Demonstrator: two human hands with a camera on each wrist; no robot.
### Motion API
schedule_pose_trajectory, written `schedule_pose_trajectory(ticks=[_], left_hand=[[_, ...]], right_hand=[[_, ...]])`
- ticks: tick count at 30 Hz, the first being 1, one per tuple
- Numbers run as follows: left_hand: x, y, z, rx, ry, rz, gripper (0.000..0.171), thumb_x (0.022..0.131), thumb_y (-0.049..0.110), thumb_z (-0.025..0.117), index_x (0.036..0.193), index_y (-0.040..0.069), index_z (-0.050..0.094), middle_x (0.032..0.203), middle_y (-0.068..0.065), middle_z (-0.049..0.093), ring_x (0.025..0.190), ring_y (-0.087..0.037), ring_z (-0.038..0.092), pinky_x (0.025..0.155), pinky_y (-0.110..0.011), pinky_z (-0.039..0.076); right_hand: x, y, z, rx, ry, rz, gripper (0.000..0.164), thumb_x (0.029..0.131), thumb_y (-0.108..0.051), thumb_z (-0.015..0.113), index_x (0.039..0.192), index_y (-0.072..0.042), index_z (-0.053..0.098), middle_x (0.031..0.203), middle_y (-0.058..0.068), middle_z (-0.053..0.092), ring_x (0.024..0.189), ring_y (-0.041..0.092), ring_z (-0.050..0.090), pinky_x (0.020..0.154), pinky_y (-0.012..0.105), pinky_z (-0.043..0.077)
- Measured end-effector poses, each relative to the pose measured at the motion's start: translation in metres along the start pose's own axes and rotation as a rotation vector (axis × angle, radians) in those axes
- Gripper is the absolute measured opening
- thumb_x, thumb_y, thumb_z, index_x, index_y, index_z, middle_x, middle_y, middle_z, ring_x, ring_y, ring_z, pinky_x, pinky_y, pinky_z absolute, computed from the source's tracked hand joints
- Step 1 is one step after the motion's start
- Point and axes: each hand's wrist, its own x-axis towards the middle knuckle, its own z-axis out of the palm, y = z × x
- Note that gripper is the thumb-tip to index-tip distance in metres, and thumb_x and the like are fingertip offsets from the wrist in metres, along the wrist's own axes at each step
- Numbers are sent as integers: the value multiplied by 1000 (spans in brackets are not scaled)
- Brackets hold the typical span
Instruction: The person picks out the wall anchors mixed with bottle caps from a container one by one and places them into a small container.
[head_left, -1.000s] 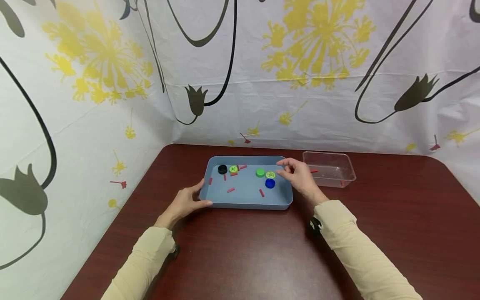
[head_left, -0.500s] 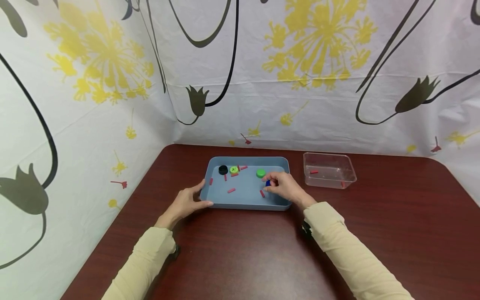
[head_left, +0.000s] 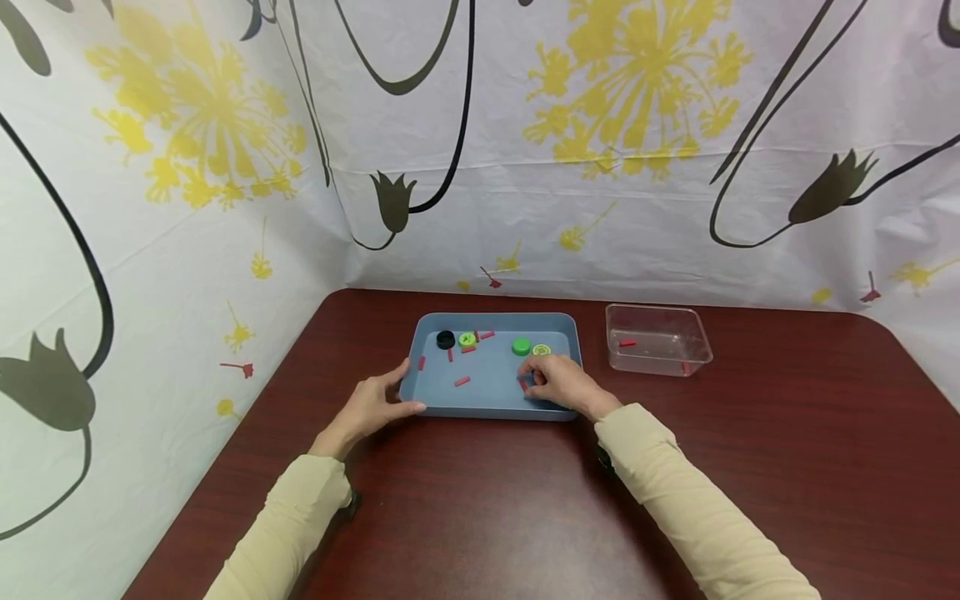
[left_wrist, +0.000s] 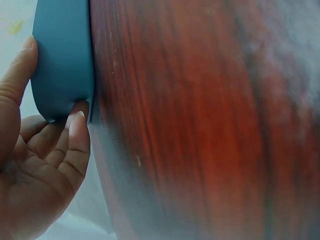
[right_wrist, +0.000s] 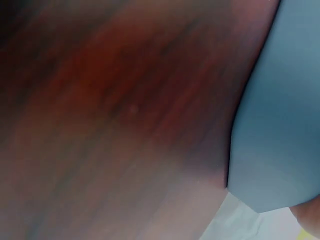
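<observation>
Beige sleeves (head_left: 667,517) over dark red-brown table (head_left: 480,500). Left hand (head_left: 363,408) grips near-left corner of blue tray (head_left: 487,398), thumb spread from fingers around it. Right hand (head_left: 564,383) is over tray's right part, thumb and index either side of a red stick (head_left: 523,386) lying in tray; can't tell if they pinch it. Farther in tray: more sticks, green cap (head_left: 521,346), black cap (head_left: 446,340). Clear box (head_left: 648,361) stands right of tray, two red pieces inside. Patterned cloth (head_left: 517,204) behind.
</observation>
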Motion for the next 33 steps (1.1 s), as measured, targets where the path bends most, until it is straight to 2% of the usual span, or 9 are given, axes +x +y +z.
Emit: schedule_pose_trajectory(ticks=[15, 33], left_hand=[[0, -1, 1, -5, 5, 7, 92, 76, 43, 75, 148, 9, 28, 144, -18, 42, 112, -26, 56, 93, -42, 47], [0, -2, 1, 5, 5, 18, 92, 76, 43, 75, 148, 9, 28, 143, -19, 42, 111, -26, 58, 93, -42, 48]], right_hand=[[-2, -3, 3, -83, 15, -8, 22, 76, -7, 77, 96, -8, 70, 65, -3, 54, 61, 7, 46, 58, 23, 41], [-2, -5, 5, -107, 13, 30, 16, 77, -11, 77, 91, -10, 68, 67, -2, 55, 62, 8, 47, 58, 24, 41]])
